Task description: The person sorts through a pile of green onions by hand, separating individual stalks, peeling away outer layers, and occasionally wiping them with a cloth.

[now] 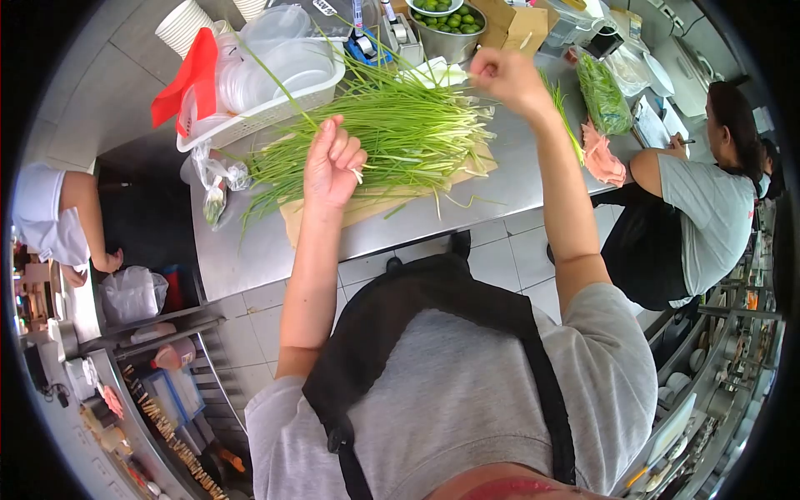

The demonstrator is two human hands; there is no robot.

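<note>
A big heap of thin spring onions (392, 137), green with pale root ends to the right, lies on brown paper (292, 218) on the steel table. Above the heap's near left side, my left hand (333, 164) is closed around a spring onion; its pale end pokes out below the fingers and a long green leaf rises to the upper left. My right hand (508, 81) is raised past the root ends with fingers curled together. Whatever it may pinch is too small to make out. Near it lies a crumpled white piece (435, 73).
A white basket (275, 104) of plastic lids and a red strip stands at the left. At the back is a metal pot (450, 40) of green limes. Bagged greens (603, 96) and a pink cloth (602, 157) lie right. One person (700, 200) writes; another (54, 208) is left.
</note>
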